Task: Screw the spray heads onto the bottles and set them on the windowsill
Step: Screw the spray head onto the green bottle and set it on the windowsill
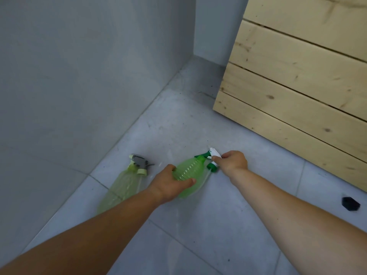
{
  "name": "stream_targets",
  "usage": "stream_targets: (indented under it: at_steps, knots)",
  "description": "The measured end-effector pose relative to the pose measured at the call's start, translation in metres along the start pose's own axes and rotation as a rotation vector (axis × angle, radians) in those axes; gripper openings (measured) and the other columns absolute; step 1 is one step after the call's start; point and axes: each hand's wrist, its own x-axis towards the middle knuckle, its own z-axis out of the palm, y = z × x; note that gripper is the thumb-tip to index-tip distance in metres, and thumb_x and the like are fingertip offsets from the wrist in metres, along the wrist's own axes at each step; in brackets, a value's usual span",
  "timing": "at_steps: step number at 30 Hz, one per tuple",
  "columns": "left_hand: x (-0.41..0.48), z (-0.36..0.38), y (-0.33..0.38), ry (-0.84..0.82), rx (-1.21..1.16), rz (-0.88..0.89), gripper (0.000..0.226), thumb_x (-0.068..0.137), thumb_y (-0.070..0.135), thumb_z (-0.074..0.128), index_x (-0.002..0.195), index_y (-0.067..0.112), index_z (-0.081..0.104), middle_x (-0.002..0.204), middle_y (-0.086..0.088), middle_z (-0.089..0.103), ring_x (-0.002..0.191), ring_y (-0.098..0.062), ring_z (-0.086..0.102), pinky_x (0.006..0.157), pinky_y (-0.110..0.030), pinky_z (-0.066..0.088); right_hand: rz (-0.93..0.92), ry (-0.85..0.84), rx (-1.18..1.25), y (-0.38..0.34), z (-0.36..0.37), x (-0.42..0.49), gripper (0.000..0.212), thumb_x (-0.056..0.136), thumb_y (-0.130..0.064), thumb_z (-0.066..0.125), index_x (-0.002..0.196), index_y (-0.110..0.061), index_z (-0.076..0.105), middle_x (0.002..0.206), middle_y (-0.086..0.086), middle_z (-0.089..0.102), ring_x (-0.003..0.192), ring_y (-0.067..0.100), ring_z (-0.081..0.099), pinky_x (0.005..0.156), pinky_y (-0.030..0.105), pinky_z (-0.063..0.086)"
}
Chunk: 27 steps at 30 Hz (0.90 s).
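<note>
Two translucent green bottles lie on the grey tiled floor. My left hand wraps around the brighter green bottle, which lies on its side. A green and white spray head rests loose by that bottle's neck, its collar off the neck, and the fingers of my right hand are closed on it. To the left lies a paler bottle, partly hidden by my left forearm. A grey and pale yellow spray head lies at its neck.
A grey wall runs along the left and meets the floor close behind the bottles. A pale wooden plank structure stands at the right. A small black object lies on the tiles at the far right.
</note>
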Motion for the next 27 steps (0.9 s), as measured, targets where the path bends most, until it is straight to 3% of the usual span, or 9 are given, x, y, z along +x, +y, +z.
stream_targets:
  at_steps: [5, 7, 10, 15, 19, 23, 27]
  knots:
    - [-0.009, 0.0, -0.005, -0.025, -0.099, -0.003, 0.047, 0.084, 0.04, 0.082, 0.111, 0.023, 0.047, 0.09, 0.011, 0.059, 0.078, -0.002, 0.058, 0.063, -0.015, 0.045, 0.057, -0.114, 0.314, 0.001, -0.006, -0.003, 0.027, 0.078, -0.019, 0.081, 0.097, -0.004, 0.071, 0.091, 0.014, 0.07, 0.075, 0.025, 0.063, 0.067, 0.033, 0.052]
    - [-0.015, -0.003, -0.002, -0.028, -0.126, 0.019, 0.051, 0.081, 0.042, 0.084, 0.116, 0.022, 0.053, 0.096, 0.006, 0.067, 0.079, -0.004, 0.062, 0.068, -0.019, 0.051, 0.051, -0.157, 0.372, -0.003, -0.014, -0.007, 0.014, 0.082, -0.016, 0.077, 0.088, -0.009, 0.068, 0.087, 0.012, 0.069, 0.071, 0.022, 0.063, 0.067, 0.031, 0.055]
    - [-0.033, -0.013, 0.01, -0.03, -0.129, 0.068, 0.064, 0.078, 0.047, 0.085, 0.128, 0.025, 0.052, 0.101, 0.008, 0.066, 0.088, -0.011, 0.066, 0.077, -0.026, 0.053, 0.027, -0.198, 0.395, -0.014, -0.038, -0.02, 0.01, 0.087, -0.018, 0.072, 0.085, -0.012, 0.064, 0.095, 0.017, 0.07, 0.081, 0.028, 0.066, 0.084, 0.043, 0.059]
    - [-0.087, -0.046, 0.042, -0.022, -0.091, 0.173, 0.092, 0.053, 0.069, 0.083, 0.13, 0.025, 0.059, 0.113, 0.0, 0.072, 0.101, -0.016, 0.071, 0.094, -0.038, 0.059, -0.096, -0.144, 0.438, -0.055, -0.098, -0.063, 0.015, 0.096, -0.02, 0.058, 0.083, -0.014, 0.058, 0.099, 0.021, 0.067, 0.087, 0.03, 0.065, 0.071, 0.039, 0.058]
    - [-0.15, -0.076, 0.072, -0.048, -0.092, 0.262, 0.077, 0.052, 0.064, 0.082, 0.117, 0.029, 0.059, 0.114, -0.007, 0.073, 0.1, -0.025, 0.075, 0.092, -0.043, 0.062, -0.235, -0.087, 0.492, -0.095, -0.162, -0.118, 0.012, 0.098, -0.021, 0.053, 0.097, -0.01, 0.059, 0.111, 0.028, 0.063, 0.085, 0.033, 0.068, 0.066, 0.04, 0.061]
    - [-0.216, -0.1, 0.089, -0.013, -0.086, 0.341, 0.052, 0.079, 0.038, 0.087, 0.12, 0.023, 0.059, 0.098, -0.002, 0.07, 0.074, -0.014, 0.066, 0.065, -0.025, 0.057, -0.388, 0.009, 0.549, -0.124, -0.223, -0.184, 0.024, 0.099, -0.023, 0.052, 0.115, -0.005, 0.053, 0.119, 0.03, 0.062, 0.081, 0.033, 0.071, 0.068, 0.042, 0.063]
    - [-0.269, -0.124, 0.092, 0.014, -0.132, 0.398, 0.075, 0.054, 0.055, 0.088, 0.118, 0.024, 0.062, 0.101, -0.012, 0.074, 0.072, -0.022, 0.069, 0.078, -0.056, 0.061, -0.518, 0.087, 0.678, -0.139, -0.276, -0.252, 0.025, 0.099, -0.023, 0.051, 0.119, -0.007, 0.05, 0.116, 0.023, 0.064, 0.085, 0.035, 0.076, 0.074, 0.044, 0.062]
